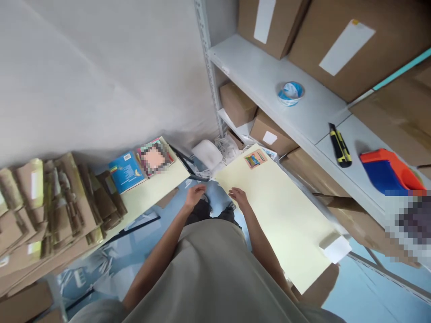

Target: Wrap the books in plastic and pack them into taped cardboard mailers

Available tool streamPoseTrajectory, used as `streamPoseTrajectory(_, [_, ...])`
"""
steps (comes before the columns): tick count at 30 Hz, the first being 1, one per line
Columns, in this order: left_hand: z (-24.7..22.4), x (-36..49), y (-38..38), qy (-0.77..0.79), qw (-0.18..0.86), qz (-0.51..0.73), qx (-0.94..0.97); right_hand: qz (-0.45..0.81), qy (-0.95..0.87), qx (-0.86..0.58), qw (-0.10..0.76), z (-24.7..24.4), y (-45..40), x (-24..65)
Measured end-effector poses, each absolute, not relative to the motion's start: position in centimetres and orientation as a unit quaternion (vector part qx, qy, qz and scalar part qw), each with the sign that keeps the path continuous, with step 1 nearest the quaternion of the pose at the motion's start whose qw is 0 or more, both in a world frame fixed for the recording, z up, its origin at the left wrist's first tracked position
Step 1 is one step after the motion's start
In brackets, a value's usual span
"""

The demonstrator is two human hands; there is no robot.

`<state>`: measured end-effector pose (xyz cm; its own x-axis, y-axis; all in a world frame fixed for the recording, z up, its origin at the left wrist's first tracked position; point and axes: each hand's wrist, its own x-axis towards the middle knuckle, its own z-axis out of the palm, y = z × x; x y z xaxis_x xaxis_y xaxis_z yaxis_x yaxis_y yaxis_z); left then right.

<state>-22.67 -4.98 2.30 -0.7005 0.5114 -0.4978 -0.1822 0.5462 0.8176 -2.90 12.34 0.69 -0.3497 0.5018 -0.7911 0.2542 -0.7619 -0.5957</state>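
My left hand [195, 195] hovers in front of my body, in the gap between two pale yellow tables, with fingers stretched out and nothing in them. My right hand [238, 196] is at the near left edge of the right-hand table [279, 211], also empty, its fingers apart. I cannot tell whether it touches the tabletop. Beyond it, a small colourful booklet or card [255, 159] lies at the table's far end. On the left-hand table [164, 177] are a blue book [125, 172] and a further colourful book, partly blurred out.
Flattened cardboard boxes [63, 197] are piled at left. The right-hand shelf [262, 67] carries cartons, a tape roll [290, 93], a utility knife [340, 146] and an orange-and-blue plastic tool [390, 172]. A small white box [336, 249] sits at the right table's edge.
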Motion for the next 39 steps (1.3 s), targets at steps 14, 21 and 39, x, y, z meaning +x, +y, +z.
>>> streamPoseTrajectory(14, [2.9, -33.6, -10.1, 0.724, 0.370, 0.578, 0.075, 0.722, -0.429, -0.535, 0.091, 2.1, 8.7, -15.3])
streamPoseTrajectory(21, [2.0, -36.5, -6.9, 0.691, 0.425, 0.582, 0.054, 0.671, -0.462, -0.573, 0.093, 3.8, 9.8, -15.9])
streamPoseTrajectory(39, [-10.8, -38.3, 9.4, 0.689, 0.495, 0.508, -0.151, 0.391, -0.804, -0.434, -0.112, -8.4, 26.1, -24.8])
